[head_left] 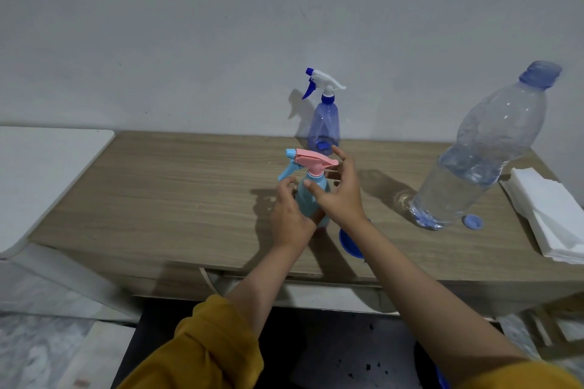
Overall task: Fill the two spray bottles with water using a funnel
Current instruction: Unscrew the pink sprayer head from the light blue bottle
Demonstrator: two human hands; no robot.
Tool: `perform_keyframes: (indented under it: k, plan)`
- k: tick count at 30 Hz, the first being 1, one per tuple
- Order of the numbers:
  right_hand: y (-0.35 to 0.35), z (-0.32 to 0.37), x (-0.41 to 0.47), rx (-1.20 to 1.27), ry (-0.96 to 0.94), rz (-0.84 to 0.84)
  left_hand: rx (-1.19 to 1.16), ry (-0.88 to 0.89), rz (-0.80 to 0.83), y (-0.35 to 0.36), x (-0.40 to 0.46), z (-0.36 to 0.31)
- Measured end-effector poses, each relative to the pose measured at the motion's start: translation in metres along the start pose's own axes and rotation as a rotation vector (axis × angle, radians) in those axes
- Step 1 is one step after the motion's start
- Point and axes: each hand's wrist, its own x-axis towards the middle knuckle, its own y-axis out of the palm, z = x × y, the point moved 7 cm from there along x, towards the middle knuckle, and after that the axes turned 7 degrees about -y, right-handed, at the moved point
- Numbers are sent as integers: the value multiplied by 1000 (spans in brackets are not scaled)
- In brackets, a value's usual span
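Wood-grain surface (158,186) carries a light-blue spray bottle (308,199) with a pink trigger head; the left hand (289,215) curls round its body, while the right hand (339,193) hovers at the neck, fingers spread and relaxed. Behind stands a dark-blue spray bottle (324,123). A blue funnel (349,243) lies just beside the right wrist. A large water bottle (483,148), uncapped, stands right, its cap (472,222) beside it, near folded tissues (550,211).

Both arms reach forward — left hand (289,218) curled in a grip, right hand (339,191) fingers spread.
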Motion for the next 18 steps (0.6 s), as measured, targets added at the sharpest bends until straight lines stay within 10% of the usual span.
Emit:
perform_keyframes:
  k: [18]
  plan:
    - [-4,15,14,-55,-128,76,-33,32,-11,7,6,8]
